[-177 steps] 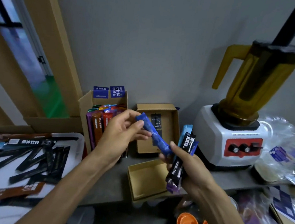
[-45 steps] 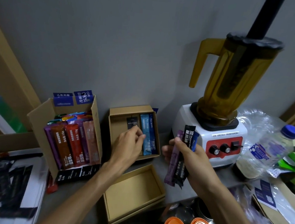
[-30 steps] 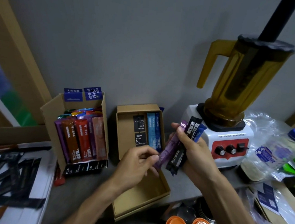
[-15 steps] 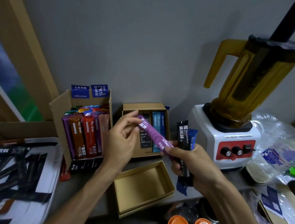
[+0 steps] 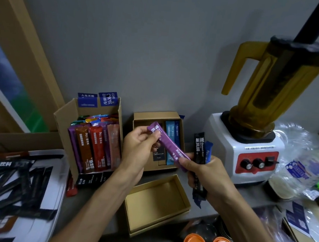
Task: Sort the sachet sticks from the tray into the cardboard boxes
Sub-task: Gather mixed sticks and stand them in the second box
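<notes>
While both hands (image 5: 136,153) pinch its ends, purple sachet stick (image 5: 169,143) (tilted).

Tray (image 5: 62,180) left of carton (image 5: 64,120); box (image 5: 155,114) between carton and blender (image 5: 227,146).

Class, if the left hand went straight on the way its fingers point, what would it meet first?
Probably the small open box beyond it, near its blue sachets. The left hand pinches the purple sachet in front of that box; depth is unclear.
</notes>
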`<action>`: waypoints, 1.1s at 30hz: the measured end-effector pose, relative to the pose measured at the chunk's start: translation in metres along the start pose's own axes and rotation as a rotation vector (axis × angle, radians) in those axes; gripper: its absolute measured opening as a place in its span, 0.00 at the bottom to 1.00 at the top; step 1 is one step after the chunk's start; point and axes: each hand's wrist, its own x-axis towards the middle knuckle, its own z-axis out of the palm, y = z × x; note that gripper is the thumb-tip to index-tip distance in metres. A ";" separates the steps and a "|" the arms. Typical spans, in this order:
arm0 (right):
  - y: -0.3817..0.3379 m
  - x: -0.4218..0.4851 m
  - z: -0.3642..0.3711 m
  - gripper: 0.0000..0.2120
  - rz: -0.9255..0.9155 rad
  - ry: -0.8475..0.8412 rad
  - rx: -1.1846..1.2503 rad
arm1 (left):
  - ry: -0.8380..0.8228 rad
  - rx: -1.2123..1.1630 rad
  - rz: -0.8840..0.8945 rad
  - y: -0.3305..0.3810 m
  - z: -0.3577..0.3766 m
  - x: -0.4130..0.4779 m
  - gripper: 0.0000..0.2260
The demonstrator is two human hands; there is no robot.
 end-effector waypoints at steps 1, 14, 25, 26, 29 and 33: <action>-0.001 0.001 -0.003 0.06 -0.017 0.040 0.009 | -0.039 -0.006 -0.031 0.000 -0.003 0.000 0.09; -0.034 0.031 -0.003 0.06 -0.260 0.127 -0.190 | -0.588 0.543 0.108 0.003 -0.015 0.002 0.05; -0.016 0.036 -0.011 0.06 -0.173 0.153 -0.119 | 0.023 0.575 -0.077 -0.049 0.008 0.052 0.05; -0.013 0.034 -0.012 0.05 -0.167 0.148 -0.118 | 0.021 0.582 -0.075 -0.053 0.011 0.054 0.04; -0.007 0.031 -0.016 0.05 -0.162 0.140 -0.126 | 0.006 0.621 -0.062 -0.059 0.015 0.055 0.04; 0.002 0.031 -0.022 0.05 -0.159 0.129 -0.135 | -0.002 0.684 -0.033 -0.064 0.012 0.052 0.03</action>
